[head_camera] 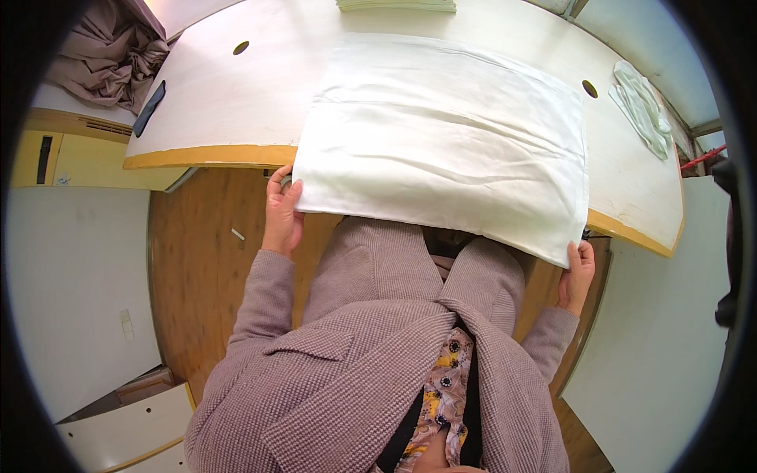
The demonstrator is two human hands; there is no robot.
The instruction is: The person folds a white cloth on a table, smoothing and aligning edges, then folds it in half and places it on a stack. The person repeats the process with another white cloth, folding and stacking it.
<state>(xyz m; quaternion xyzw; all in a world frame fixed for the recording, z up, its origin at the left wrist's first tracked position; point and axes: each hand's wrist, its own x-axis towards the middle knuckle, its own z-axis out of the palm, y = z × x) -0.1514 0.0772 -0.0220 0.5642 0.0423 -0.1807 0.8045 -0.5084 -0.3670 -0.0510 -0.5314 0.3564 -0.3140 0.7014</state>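
A white rectangular cloth [437, 136], perhaps a pillowcase, is spread over a white table [236, 100], its near edge hanging past the table's front. Shallow creases run across it from side to side. My left hand [283, 216] pinches its near left corner between thumb and fingers. At the near right corner, my right hand [576, 278] grips the cloth in the same way, a little lower in view. Between the two hands the near edge is stretched out over my lap.
A folded pale green cloth stack [396, 5] lies at the table's far edge. A crumpled whitish cloth [641, 109] is on the right, a dark blue strip [149, 109] on the left. Brown fabric [109, 56] is heaped beyond the left end. Two dark oval holes pierce the tabletop.
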